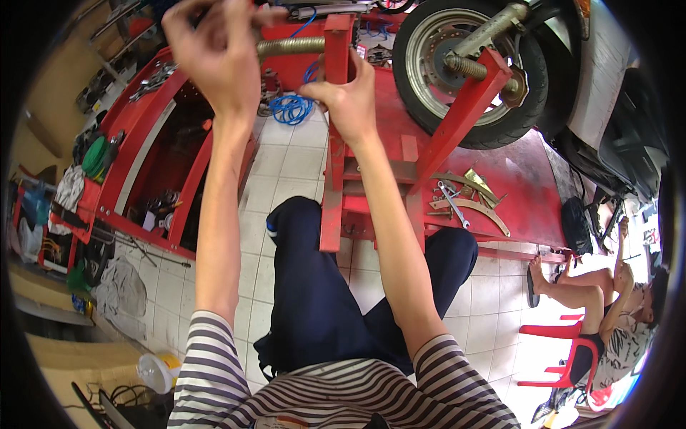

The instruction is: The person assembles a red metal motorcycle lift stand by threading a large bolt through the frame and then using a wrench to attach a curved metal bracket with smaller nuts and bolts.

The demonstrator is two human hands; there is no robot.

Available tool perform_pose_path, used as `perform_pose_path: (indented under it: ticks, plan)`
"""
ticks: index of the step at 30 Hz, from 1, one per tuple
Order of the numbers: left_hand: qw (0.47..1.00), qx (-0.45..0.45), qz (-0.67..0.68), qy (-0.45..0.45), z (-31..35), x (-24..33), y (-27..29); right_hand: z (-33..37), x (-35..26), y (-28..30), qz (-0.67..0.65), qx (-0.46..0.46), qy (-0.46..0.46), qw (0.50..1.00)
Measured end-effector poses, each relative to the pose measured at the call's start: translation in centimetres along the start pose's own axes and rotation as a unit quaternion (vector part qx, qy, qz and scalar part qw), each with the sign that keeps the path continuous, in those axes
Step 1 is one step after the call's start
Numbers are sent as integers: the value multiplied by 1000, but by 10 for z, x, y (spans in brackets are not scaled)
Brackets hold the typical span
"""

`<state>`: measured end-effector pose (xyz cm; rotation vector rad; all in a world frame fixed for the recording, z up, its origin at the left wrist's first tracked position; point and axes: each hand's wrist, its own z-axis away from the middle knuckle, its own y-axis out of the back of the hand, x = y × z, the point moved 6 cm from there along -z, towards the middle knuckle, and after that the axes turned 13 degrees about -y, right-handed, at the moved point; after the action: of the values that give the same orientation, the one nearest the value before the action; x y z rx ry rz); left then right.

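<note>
My left hand (223, 68) is raised at the upper left, its fingers smeared by motion. It is at the outer end of a threaded metal screw (291, 46), and I cannot make out whether it grips anything. That screw runs into a red metal clamp post (338, 43). Around the post, my right hand (348, 100) is closed, with the thumb on the left side and the fingers on the right. A second red clamp arm (457, 118) with its own screw (466, 66) stands beside the motorcycle wheel (457, 86).
The red lift platform (525, 179) carries a wrench (453, 204) and curved metal parts (489, 216). At left stands a red tool cart (153, 154); a blue hose (291, 109) lies coiled on the tiles. Another person sits on a red chair (580, 357) at right.
</note>
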<state>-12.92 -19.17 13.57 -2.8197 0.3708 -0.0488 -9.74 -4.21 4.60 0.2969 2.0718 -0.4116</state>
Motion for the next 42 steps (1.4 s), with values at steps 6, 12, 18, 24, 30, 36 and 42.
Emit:
perform_pose_path:
  ticks: [6, 12, 18, 24, 30, 36, 42]
  plan:
    - [802, -409, -184, 393, 12, -36, 9, 0, 0, 2, 2, 7, -14, 1000]
    - [953, -157, -152, -208, 45, 6, 14, 7, -10, -8, -6, -13, 60, 998]
    - [993, -81, -34, 85, 38, 6, 13, 14, -15, -6, -2, -9, 33, 999]
    - [819, -338, -134, 444, 19, -6, 18, 17, -15, -3, 22, 9, 20, 1000]
    - [930, -290, -159, -162, 32, 33, 14, 18, -20, -9, 10, 5, 52, 999]
    - [987, -118, -53, 100, 25, 23, 20, 19, -14, -7, 24, 9, 6, 1000]
    - [897, -264, -13, 354, 32, -5, 26, 21, -15, -7, 24, 6, -14, 1000]
